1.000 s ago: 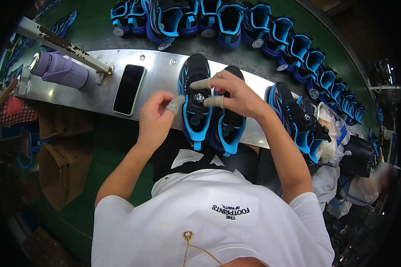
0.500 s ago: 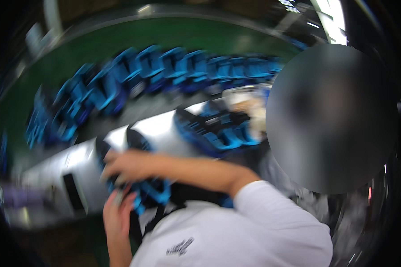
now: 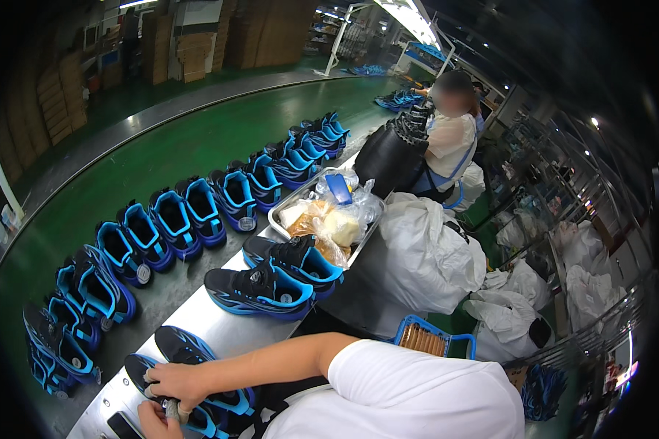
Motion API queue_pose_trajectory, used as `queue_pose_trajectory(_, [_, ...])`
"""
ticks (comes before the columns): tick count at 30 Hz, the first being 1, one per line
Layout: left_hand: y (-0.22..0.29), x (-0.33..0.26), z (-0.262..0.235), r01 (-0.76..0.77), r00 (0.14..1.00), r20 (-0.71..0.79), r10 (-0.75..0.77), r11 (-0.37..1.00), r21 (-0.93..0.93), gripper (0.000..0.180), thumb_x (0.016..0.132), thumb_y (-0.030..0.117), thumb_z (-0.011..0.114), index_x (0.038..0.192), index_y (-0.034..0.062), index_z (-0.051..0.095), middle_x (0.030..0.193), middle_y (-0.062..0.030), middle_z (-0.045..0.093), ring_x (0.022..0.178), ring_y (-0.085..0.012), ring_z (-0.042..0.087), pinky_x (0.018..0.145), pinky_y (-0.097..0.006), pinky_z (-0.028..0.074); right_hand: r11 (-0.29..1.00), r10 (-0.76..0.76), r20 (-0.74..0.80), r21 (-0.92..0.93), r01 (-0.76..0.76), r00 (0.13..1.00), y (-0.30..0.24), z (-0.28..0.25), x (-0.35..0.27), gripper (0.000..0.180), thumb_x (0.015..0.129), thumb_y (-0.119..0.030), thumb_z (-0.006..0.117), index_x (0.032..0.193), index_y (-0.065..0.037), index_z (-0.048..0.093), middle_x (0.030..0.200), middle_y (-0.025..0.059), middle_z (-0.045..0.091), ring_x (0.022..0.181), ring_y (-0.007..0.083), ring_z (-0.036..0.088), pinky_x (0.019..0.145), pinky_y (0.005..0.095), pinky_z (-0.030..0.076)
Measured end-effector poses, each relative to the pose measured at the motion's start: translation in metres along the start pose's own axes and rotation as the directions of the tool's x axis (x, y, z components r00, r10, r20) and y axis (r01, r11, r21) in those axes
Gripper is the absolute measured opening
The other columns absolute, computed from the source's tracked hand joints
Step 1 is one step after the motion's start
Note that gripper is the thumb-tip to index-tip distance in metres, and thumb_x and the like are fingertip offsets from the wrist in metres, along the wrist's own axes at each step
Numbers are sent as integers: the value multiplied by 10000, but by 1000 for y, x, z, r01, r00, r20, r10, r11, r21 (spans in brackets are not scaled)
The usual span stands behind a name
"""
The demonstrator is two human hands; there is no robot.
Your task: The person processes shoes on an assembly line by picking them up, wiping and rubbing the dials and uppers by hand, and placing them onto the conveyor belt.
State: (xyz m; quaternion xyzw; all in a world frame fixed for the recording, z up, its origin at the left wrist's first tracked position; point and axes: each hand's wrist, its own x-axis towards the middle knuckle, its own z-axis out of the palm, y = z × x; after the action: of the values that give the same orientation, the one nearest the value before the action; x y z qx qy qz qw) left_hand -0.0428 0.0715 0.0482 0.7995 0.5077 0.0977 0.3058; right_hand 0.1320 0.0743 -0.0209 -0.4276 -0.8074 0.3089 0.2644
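A black and blue sneaker (image 3: 141, 363) lies at the lower left on the metal bench. My right hand (image 3: 177, 383) reaches across from the right, its fingers curled closed over the sneaker's upper; pale coverings show on some fingertips. Close below it, my left hand (image 3: 156, 422) has thumb and finger closed around a small greyish thing between the two hands, too hidden to name. A second sneaker (image 3: 185, 344) lies right beside the first, partly under my right forearm. Another pair of sneakers (image 3: 260, 289) sits further right along the bench.
A row of sneakers (image 3: 172, 219) lines the green conveyor belt (image 3: 190, 150). A metal tray (image 3: 274, 216) of plastic-bagged pieces stands beyond the pair. A dark phone-like slab (image 3: 124, 426) lies near my left hand. White sacks (image 3: 432, 256), a blue-framed chair (image 3: 425, 338) and a seated person (image 3: 450, 139) are right.
The view has swung right and steadied, so my hands now appear lower in it. Both hands stay together at the sneaker. The tray and the seated person now show clearly.
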Motion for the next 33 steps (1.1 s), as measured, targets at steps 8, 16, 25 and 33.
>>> queue_pose_trajectory(8, [4, 40, 3, -158, 962, 254, 98, 961, 228, 337, 873, 330, 593, 1014, 25, 606, 812, -195, 622, 742, -355, 584, 688, -422, 446, 995, 102, -76, -4, -103, 992, 6, 5, -8, 577, 488, -220, 831, 996, -18, 646, 1245, 170, 478, 1058, 324, 490, 893, 392, 441])
queue_pose_trajectory(16, [3, 40, 3, -125, 951, 296, 90, 987, 103, 304, 870, 256, 616, 1086, 42, 604, 791, -167, 621, 704, -265, 583, 676, -363, 460, 996, 84, -50, -20, -85, 995, 14, -2, -5, 535, 490, -176, 803, 997, -72, 668, 1228, 137, 513, 1055, 291, 514, 837, 377, 486])
queue_pose_trajectory(25, [-2, 42, 5, -242, 900, 395, 185, 966, 97, 347, 851, 154, 632, 1153, 19, 528, 997, -173, 610, 837, -243, 608, 758, -328, 471, 1000, -17, -92, -5, 17, 996, 23, -3, -13, 785, 517, -472, 832, 1160, -99, 580, 1223, 167, 522, 1083, 353, 541, 873, 420, 472])
queue_pose_trajectory(33, [-3, 55, 7, -359, 872, 382, 307, 931, 72, 316, 798, 128, 680, 1083, 26, 589, 843, -146, 628, 716, -250, 613, 662, -324, 489, 992, 86, -114, -82, -96, 990, 17, -3, -9, 460, 536, -303, 788, 923, -98, 647, 996, 74, 605, 828, 286, 637, 628, 412, 512])
